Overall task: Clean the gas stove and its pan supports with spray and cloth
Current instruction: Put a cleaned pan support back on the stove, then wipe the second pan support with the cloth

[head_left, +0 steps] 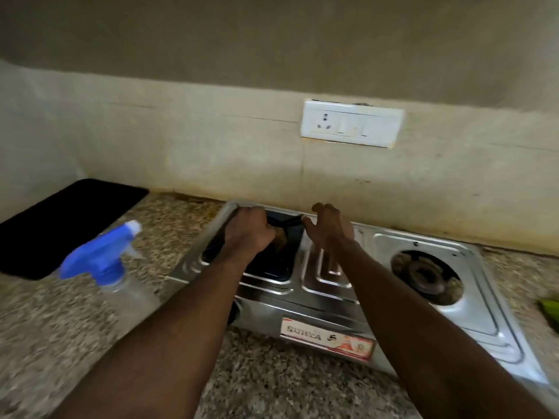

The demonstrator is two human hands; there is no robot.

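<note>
The steel two-burner gas stove (332,309) stands on the granite counter against the wall. Over its left burner well, my left hand (248,232) grips a black pan support (286,221), of which only a thin bar shows between my hands. My right hand (328,229) is at the bar's right end with its fingers spread and loosely bent; the thumb tip meets the bar. The right burner (426,276) is bare, with no support on it. A clear spray bottle (102,267) with a blue trigger head stands left of the stove. No cloth shows.
A black mat (60,228) lies at the counter's far left. A white socket plate (352,124) is on the tiled wall behind the stove. Something green (549,309) shows at the right edge. Speckled granite counter (272,373) runs in front of the stove.
</note>
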